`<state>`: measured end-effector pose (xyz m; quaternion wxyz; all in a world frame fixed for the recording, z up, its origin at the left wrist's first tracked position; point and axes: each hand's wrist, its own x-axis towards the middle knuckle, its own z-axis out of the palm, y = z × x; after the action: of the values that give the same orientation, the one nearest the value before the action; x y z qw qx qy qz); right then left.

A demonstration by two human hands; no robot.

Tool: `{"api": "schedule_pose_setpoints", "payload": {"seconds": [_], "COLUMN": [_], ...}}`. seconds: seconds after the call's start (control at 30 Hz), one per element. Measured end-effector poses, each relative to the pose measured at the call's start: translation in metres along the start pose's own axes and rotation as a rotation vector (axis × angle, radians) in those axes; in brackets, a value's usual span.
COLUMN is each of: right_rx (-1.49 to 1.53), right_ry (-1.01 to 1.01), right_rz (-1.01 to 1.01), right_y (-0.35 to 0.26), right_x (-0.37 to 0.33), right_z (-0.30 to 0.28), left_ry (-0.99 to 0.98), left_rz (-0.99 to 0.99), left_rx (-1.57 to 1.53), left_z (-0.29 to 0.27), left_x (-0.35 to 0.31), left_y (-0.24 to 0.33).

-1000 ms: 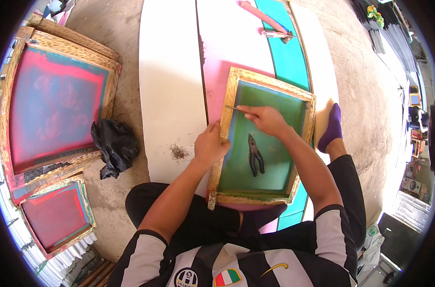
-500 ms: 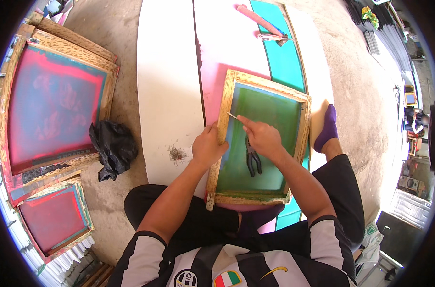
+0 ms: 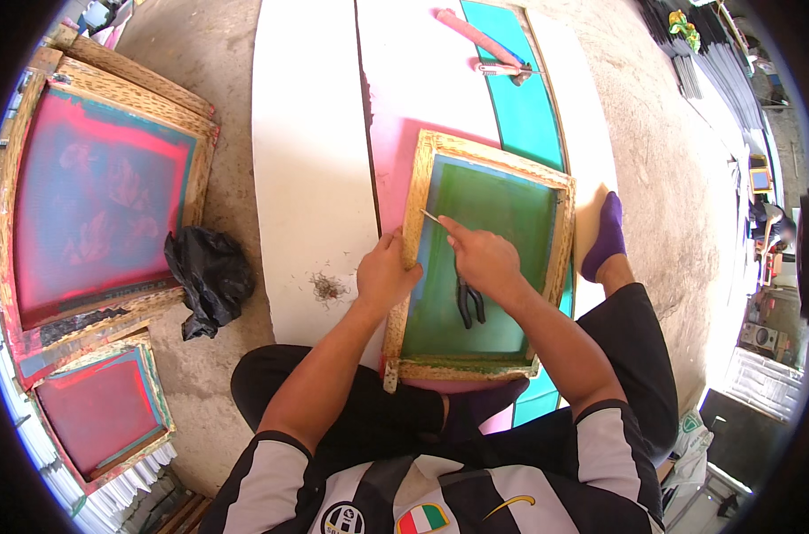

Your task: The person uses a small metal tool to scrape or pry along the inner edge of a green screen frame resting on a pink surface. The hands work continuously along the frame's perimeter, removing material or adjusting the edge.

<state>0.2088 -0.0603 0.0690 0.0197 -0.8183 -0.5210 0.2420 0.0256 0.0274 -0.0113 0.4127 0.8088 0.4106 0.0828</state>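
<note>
A wooden screen-printing frame (image 3: pixel 502 151) with green mesh lies tilted on the boards before me. My left hand (image 3: pixel 387 271) is closed around its left rail. My right hand (image 3: pixel 487 258), above the mesh, grips a thin metal tool (image 3: pixel 430 216) with the forefinger stretched along it. The tool's tip meets the left rail, a little beyond my left hand; its handle is hidden in my palm, so I cannot tell its exact kind. Dark-handled pliers (image 3: pixel 469 307) rest on the mesh, their jaws partly behind my right hand. Small loose metal bits (image 3: pixel 328 287), resembling pulled staples, lie left of the frame.
A hammer (image 3: pixel 485 40) and a small pink-and-white handled tool (image 3: pixel 498 68) lie at the far end of the boards. Left of the boards are a black plastic bag (image 3: pixel 210 276), a large pink-blue screen (image 3: pixel 111 187) and a smaller red one (image 3: pixel 97 409). My purple-socked foot (image 3: pixel 607 231) is right.
</note>
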Motion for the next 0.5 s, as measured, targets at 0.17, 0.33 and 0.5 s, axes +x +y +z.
{"api": "schedule_pose_setpoints", "payload": {"seconds": [0.17,0.33,0.5], "right_rx": [-0.256,0.220,-0.043], "right_ry": [-0.048,0.047,-0.051], "right_rz": [0.079,-0.060,0.064], "right_y": [-0.031,0.026,-0.002], "right_x": [-0.006,0.007,0.001], "right_z": [0.000,0.042,0.021], "left_ry": [-0.007,-0.003,0.033], "left_rz": [-0.015,-0.003,0.053], "left_rx": [0.036,0.032,0.072], "left_z": [0.004,0.004,0.005], "left_x": [-0.001,0.000,0.000], "left_y": [0.005,0.006,-0.003]}}
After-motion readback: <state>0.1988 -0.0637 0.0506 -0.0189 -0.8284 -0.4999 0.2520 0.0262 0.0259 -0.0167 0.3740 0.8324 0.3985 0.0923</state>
